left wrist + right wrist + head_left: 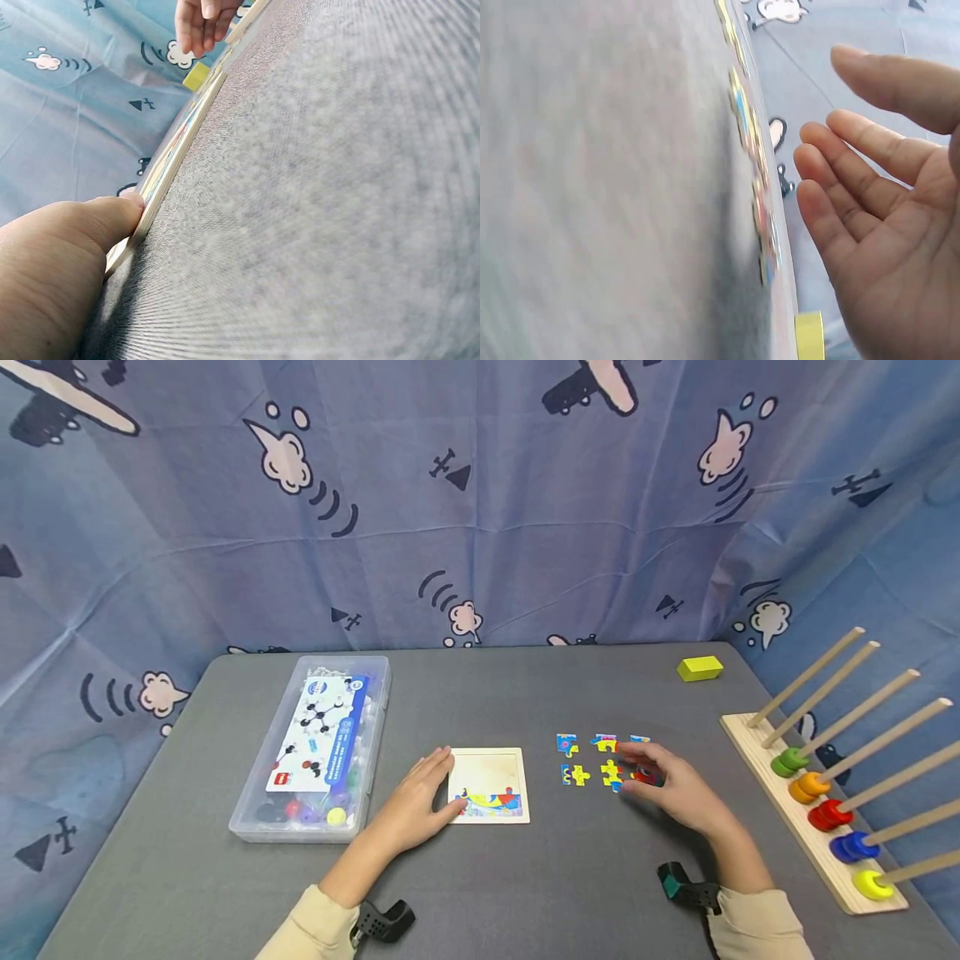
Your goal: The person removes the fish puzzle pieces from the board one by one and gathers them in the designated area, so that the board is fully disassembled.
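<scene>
A square wooden puzzle tray (487, 768) lies on the table, with colourful pieces fitted along its near side. My left hand (416, 802) rests at its left edge, fingers along the far left corner and thumb touching the near rim, as the left wrist view shows the thumb (116, 217). To the right, loose puzzle pieces (576, 775) lie in two rows. Over the rightmost of them hovers my right hand (675, 785), thumb and fingers apart, partly hiding a red piece (645, 774). Nothing sits in its palm (900, 247) in the right wrist view.
A clear plastic case (311, 752) holding a molecular model kit stands left of the tray. At the far right is a wooden peg rack (813, 814) with coloured rings and tall dowels. A yellow block (700, 668) lies at the back right, before a blue curtain (480, 510).
</scene>
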A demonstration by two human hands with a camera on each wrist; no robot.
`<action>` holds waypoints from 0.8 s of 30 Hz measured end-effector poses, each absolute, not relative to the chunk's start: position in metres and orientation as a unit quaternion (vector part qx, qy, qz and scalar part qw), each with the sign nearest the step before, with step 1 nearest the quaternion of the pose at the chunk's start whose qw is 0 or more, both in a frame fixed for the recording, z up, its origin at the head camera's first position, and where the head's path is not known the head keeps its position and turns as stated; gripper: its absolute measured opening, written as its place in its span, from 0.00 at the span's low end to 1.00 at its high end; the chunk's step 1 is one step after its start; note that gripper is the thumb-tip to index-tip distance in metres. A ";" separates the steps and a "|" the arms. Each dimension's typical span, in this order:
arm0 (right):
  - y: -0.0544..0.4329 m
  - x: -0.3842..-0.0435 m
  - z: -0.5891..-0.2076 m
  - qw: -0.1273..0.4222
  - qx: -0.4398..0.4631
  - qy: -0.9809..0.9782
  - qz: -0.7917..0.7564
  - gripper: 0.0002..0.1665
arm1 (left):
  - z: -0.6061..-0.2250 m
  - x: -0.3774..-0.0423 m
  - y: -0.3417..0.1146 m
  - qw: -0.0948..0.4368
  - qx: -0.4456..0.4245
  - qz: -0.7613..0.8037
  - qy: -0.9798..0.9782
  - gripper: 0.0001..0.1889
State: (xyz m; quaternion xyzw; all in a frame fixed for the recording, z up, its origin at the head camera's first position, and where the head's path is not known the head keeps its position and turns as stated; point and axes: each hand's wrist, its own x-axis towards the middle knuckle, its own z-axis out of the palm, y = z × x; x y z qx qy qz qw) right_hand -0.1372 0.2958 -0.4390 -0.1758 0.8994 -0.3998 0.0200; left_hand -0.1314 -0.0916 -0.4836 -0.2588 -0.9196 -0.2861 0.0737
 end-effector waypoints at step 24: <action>0.187 -0.137 -0.435 0.081 -0.265 0.853 -0.443 0.28 | -0.478 -0.122 -0.094 0.030 -0.282 -0.273 -0.919 0.34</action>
